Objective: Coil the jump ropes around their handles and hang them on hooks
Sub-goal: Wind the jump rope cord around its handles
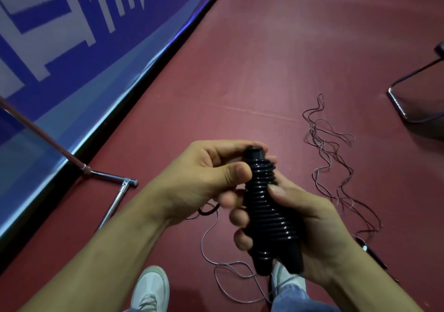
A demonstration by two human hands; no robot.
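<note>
I saw the coiled jump rope at mid-frame, its black cord wound tight round paired handles and its top leaning toward 11 o'clock. The left hand pinched the upper end with curled fingers, and the right hand wrapped its fingers round the lower half. Loose thin rope lay tangled on the red floor at 2 o'clock of the hands, and a metal stand stood at 9 o'clock.

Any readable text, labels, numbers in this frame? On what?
None readable.
On the blue banner: large white strokes, cropped by the frame, not legible as text.
On the coiled black handles: no marking visible.
On the white shoe: no brand visible.
</note>
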